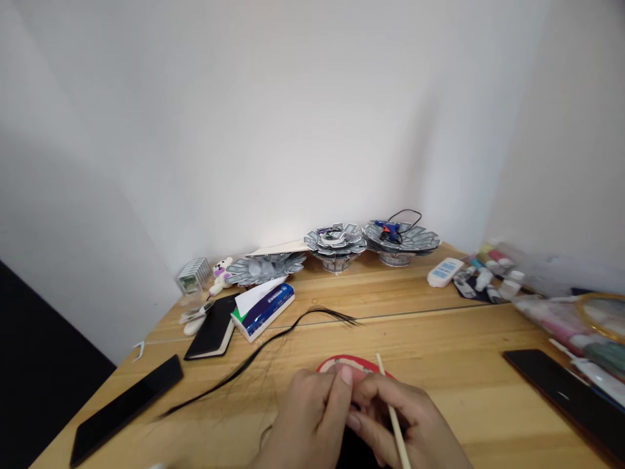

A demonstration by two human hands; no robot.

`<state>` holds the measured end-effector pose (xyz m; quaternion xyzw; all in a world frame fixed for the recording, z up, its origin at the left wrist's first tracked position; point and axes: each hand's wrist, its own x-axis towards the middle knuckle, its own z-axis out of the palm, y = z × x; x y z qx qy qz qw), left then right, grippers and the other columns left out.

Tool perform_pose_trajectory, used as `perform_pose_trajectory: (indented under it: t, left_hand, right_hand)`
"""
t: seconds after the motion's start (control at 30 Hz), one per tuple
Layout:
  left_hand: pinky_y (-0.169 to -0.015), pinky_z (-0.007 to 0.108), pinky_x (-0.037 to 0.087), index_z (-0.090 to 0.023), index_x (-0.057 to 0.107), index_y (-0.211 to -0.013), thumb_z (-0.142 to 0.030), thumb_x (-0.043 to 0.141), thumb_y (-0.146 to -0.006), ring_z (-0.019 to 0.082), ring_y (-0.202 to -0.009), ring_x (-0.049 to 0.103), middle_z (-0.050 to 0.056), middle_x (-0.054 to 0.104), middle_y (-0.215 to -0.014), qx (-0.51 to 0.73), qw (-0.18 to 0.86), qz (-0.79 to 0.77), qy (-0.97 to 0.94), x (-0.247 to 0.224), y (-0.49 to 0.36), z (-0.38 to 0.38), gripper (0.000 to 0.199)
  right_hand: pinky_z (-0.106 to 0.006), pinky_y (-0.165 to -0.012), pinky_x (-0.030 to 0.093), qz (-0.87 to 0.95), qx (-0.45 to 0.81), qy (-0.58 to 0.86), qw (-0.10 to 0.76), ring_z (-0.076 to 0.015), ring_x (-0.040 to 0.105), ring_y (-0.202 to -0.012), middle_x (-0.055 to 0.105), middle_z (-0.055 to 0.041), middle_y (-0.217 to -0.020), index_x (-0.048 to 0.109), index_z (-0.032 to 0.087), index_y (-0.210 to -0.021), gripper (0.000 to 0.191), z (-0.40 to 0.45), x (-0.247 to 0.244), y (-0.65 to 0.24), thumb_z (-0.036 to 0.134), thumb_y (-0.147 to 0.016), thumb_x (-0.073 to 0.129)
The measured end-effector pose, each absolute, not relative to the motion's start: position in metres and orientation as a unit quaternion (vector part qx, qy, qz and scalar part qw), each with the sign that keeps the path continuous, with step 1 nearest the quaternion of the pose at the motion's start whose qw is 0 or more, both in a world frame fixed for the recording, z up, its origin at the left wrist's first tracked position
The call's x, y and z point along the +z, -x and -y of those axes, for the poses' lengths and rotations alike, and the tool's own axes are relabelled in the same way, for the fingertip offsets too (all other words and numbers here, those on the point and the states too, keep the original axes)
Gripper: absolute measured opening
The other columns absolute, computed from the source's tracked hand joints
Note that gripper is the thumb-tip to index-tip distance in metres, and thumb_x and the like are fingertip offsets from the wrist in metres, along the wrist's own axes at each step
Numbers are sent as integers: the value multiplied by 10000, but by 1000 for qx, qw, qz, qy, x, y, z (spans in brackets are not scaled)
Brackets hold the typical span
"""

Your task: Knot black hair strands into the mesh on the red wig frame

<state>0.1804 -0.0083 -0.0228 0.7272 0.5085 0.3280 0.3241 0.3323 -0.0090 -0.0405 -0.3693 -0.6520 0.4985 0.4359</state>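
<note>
My left hand (312, 413) is closed near the front of the table, thumb pressed on the curled fingers; what it pinches is hidden. Against it, my right hand (407, 413) is closed with a thin pale wooden stick (394, 420) slanting up between its fingers. The two hands' fingertips meet. Just beyond them a red-edged, rounded piece with a beige patterned area (342, 360) shows, partly covered by the hands. Something black (356, 451) lies below and between the hands. A long lock of black hair (258, 352) curves across the table to the left.
A tissue pack (266, 312), black notebook (215, 329) and dark phone-like slab (127, 407) stand left. Paper-petalled bowls (336, 244) line the wall, one holding a blue glue gun (389, 230). Bottles (510, 284), plastic bags and another dark slab (561, 394) lie right.
</note>
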Motion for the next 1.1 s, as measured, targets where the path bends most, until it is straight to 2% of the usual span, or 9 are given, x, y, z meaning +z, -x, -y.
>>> perform_pose_trajectory:
  t: [0.2, 0.3, 0.37, 0.5, 0.67, 0.8, 0.9, 1.0, 1.1]
  left_hand:
    - [-630, 244, 442, -236, 460, -958, -375, 311, -1016, 160, -671, 644, -14, 652, -720, 336, 365, -479, -724, -19, -179, 8, 211]
    - [-663, 245, 474, -252, 470, -1137, -356, 302, -1032, 159, -736, 700, -12, 711, -812, 340, 342, -458, -747, -26, -178, 9, 224]
    - [-682, 256, 497, -256, 534, -1076, -312, 296, -1031, 169, -771, 722, 3, 732, -869, 331, 280, -444, -784, -30, -176, 9, 248]
    - [-610, 230, 506, -231, 574, -917, -218, 327, -1011, 153, -668, 707, -1, 710, -801, 335, 162, -416, -830, -34, -173, 10, 264]
    - [-633, 200, 516, -220, 588, -887, -169, 387, -981, 131, -687, 688, -2, 690, -794, 328, 151, -372, -855, -36, -172, 9, 228]
    - [-546, 190, 488, -221, 584, -790, -146, 411, -959, 118, -606, 664, -24, 641, -708, 340, 106, -397, -846, -40, -172, 4, 254]
    - [-536, 205, 514, -214, 596, -792, -152, 402, -960, 125, -600, 678, -1, 654, -762, 347, 71, -419, -836, -49, -169, 0, 264]
    - [-661, 202, 569, -228, 608, -882, -132, 420, -956, 131, -761, 728, 7, 706, -884, 390, 60, -419, -818, -62, -169, -3, 223]
    - [-681, 190, 572, -232, 611, -922, -109, 425, -961, 134, -811, 747, 1, 769, -950, 430, -39, -385, -816, -79, -173, -4, 226]
  right_hand:
    - [-230, -516, 368, 634, 512, 394, 425, -124, 463, -502, 506, 51, -569, 581, 209, -752, 323, 8, -43, -337, 500, -891, 589]
    - [-232, -535, 367, 633, 501, 405, 429, -128, 472, -526, 496, 56, -572, 581, 208, -760, 355, 8, -44, -336, 532, -903, 571]
    - [-232, -526, 363, 621, 503, 419, 430, -124, 461, -518, 490, 58, -586, 558, 210, -753, 394, 9, -45, -337, 575, -902, 558]
    - [-229, -523, 353, 595, 527, 419, 439, -119, 443, -549, 506, 50, -655, 519, 216, -754, 447, 11, -47, -339, 638, -900, 541]
    - [-234, -521, 331, 581, 537, 411, 454, -119, 421, -567, 501, 50, -654, 525, 213, -754, 473, 13, -49, -341, 666, -881, 567]
    - [-238, -546, 350, 557, 558, 406, 462, -115, 451, -562, 545, 38, -655, 559, 200, -751, 459, 0, -55, -348, 641, -856, 633]
    - [-249, -550, 365, 489, 572, 392, 529, -114, 455, -517, 611, 34, -669, 620, 226, -911, 389, -16, -63, -363, 614, -900, 589]
    - [-272, -584, 401, 453, 567, 405, 556, -147, 491, -563, 635, 16, -706, 664, 263, -1124, 483, -25, -70, -379, 664, -928, 479]
    - [-286, -629, 427, 514, 508, 464, 512, -176, 532, -651, 622, -21, -718, 760, 221, -893, 547, -23, -74, -386, 683, -921, 467]
